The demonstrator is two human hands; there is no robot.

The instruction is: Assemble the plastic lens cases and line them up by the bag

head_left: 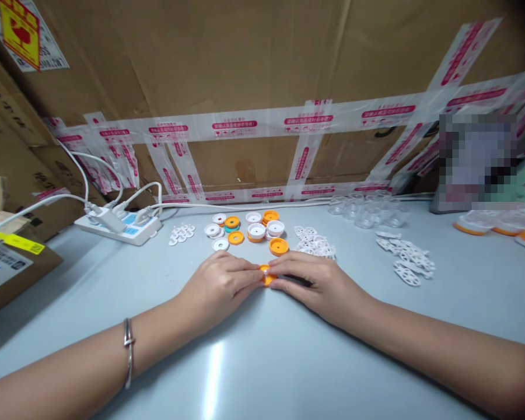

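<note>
My left hand (221, 287) and my right hand (312, 281) meet at the middle of the grey table (262, 361). Between their fingertips sits a small orange round part (266, 274) with a white piece on top, and both hands pinch it against the table. Just beyond the hands lies a cluster of orange and white round discs (254, 228), one of them teal. A silver bracelet (128, 359) circles my left wrist.
Small white pegs (181, 233) lie left of the discs. White perforated wheels (315, 242) and a second pile of them (406, 259) lie to the right, clear plastic cups (367, 213) behind. A power strip (120, 224) with cables sits back left. Taped cardboard walls surround the table.
</note>
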